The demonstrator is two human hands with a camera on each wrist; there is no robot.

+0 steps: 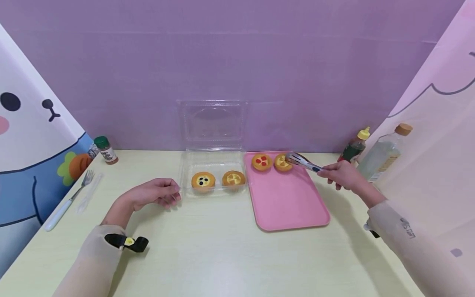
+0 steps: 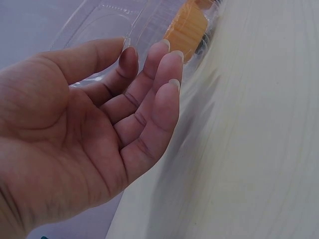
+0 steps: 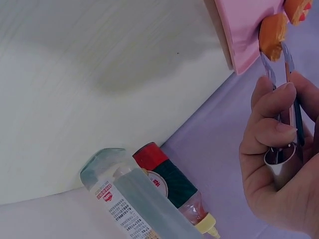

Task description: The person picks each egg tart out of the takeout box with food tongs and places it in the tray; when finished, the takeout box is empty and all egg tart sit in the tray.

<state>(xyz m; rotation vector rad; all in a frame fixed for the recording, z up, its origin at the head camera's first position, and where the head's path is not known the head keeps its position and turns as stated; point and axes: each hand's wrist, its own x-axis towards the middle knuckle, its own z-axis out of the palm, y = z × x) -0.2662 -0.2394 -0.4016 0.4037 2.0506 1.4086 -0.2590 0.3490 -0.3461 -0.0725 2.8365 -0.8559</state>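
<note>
In the head view my right hand (image 1: 343, 175) grips metal serving tongs (image 1: 304, 161). Their tips lie on either side of a tart with a yellow lattice top (image 1: 283, 163), at the far right of a pink tray (image 1: 287, 202). Beside it sits a tart with red pieces (image 1: 261, 162). My left hand (image 1: 156, 194) is at the near left edge of an open clear plastic container (image 1: 213, 156), thumb and index fingertip pinching its rim, other fingers loosely bent. Inside are a tart with dark berries (image 1: 203, 180) and another lattice-topped tart (image 1: 233, 178).
Behind my right hand stand a sauce bottle with yellow cap (image 1: 354, 146) and a large clear bottle (image 1: 384, 152). At left are a green-capped spice jar (image 1: 106, 150), a fork (image 1: 70, 200) and a clear wrapped utensil (image 1: 90, 193). A purple backdrop (image 1: 222, 62) rises behind the table.
</note>
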